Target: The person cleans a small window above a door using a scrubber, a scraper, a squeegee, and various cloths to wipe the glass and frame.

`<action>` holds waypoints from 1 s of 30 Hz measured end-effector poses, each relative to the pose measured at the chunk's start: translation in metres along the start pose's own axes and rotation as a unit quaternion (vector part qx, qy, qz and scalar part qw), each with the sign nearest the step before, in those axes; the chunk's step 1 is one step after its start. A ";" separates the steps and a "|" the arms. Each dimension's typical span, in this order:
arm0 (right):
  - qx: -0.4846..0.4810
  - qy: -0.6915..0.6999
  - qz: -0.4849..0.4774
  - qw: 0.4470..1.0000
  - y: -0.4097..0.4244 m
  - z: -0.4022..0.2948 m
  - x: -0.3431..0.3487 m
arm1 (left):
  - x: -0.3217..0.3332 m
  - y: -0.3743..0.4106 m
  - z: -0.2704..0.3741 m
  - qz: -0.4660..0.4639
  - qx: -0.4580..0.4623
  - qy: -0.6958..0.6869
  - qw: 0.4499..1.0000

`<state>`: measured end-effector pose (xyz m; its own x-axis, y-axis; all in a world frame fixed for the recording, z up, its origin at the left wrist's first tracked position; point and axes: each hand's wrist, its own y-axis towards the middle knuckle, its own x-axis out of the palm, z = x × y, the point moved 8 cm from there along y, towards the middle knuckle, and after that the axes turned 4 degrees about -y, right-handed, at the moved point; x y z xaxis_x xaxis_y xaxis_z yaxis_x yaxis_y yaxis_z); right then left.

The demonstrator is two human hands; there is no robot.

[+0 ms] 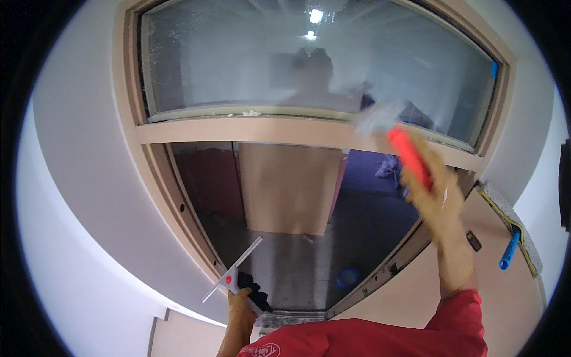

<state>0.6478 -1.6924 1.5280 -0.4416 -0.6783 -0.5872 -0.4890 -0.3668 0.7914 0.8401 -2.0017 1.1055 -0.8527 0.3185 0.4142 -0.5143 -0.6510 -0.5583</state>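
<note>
My right hand [435, 192], in a tan rubber glove, grips the orange-red handle [410, 156] of a tool whose pale head is blurred by motion. That head lies over the wooden crossbar [250, 131] and the lower edge of the window pane [250, 67]. Low on the left, my left hand [241, 308], also gloved, holds a window squeegee [233, 272] with a white handle and a long straight blade. A dark cloth [253, 290] is bunched beside its handle. Pale scraps [251, 113] lie on the pane's lower edge.
Below the crossbar is a doorway with a brown board [285, 189] standing inside and a round blue object [348, 277] on the dark floor. To the right, a grey-and-yellow washer pad [513, 223] with a blue handle [510, 250] sits on top of the open door [490, 285].
</note>
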 end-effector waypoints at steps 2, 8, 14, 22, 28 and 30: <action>-0.004 -0.075 0.070 0.995 0.027 -0.017 -0.020 | -0.012 0.013 0.002 0.010 0.000 0.032 0.999; -0.040 -0.271 -0.055 0.960 0.077 -0.067 0.039 | -0.011 0.043 0.017 -0.062 -0.007 -0.032 0.998; -0.005 -0.300 0.107 0.948 0.236 -0.165 -0.037 | -0.004 0.064 0.020 -0.122 -0.025 0.000 0.992; -0.049 -0.277 -0.006 0.959 0.114 -0.134 0.054 | -0.024 0.079 0.047 -0.114 -0.007 0.004 0.993; 0.053 -0.289 0.088 0.952 0.193 -0.164 -0.014 | -0.035 0.090 0.079 -0.103 -0.026 0.045 0.993; 0.137 -0.300 0.044 0.943 0.248 -0.192 -0.054 | -0.026 0.097 0.083 -0.131 0.011 0.031 0.991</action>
<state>0.6946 -1.8689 1.7887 -0.7952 -0.1864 -0.5771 -0.5704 -0.0930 0.8161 0.8198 -2.1304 1.1008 -0.6938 0.5203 0.4979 -0.7179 -0.5545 -0.4209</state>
